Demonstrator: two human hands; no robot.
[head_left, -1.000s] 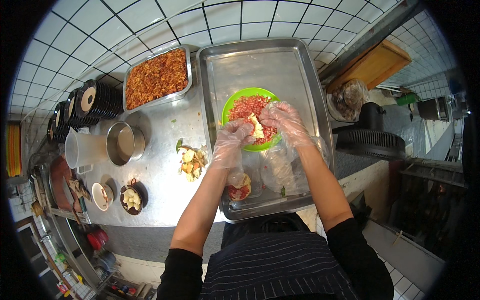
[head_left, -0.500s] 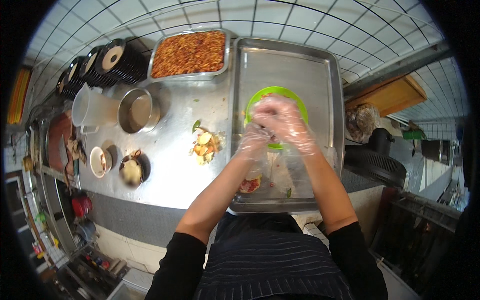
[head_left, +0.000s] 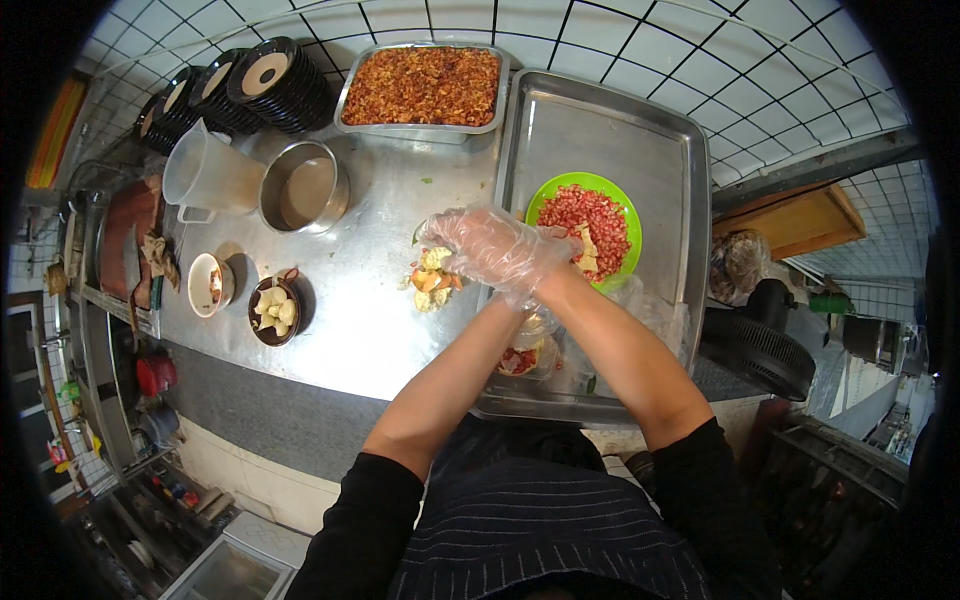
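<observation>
Both my hands wear clear plastic gloves and are close together at the left side of the steel tray [head_left: 657,365]. My right hand [head_left: 490,245] reaches leftward over a small pile of pale yellow and orange peel [head_left: 433,290] on the steel table; its fingers curl downward, and what they hold is not visible. Under it, my left hand [head_left: 517,295] is mostly covered, its fingers hidden. Right of my hands a green plate [head_left: 633,215] holds red pomegranate seeds [head_left: 580,212] and a pale bit of membrane [head_left: 588,250]. A cut pomegranate piece [head_left: 517,361] lies beside my left forearm.
A steel pan of reddish-brown crumbly food [head_left: 420,88] stands at the back. To the left are stacked black dishes [head_left: 280,85], a plastic jug [head_left: 208,170], a steel pot [head_left: 305,188], a white cup [head_left: 210,285] and a bowl of peeled cloves [head_left: 275,312]. A black fan [head_left: 755,335] stands right.
Both hands have moved left from above the green plate to beside the peel pile. The seeds on the plate are now uncovered. The whole view has shifted a little.
</observation>
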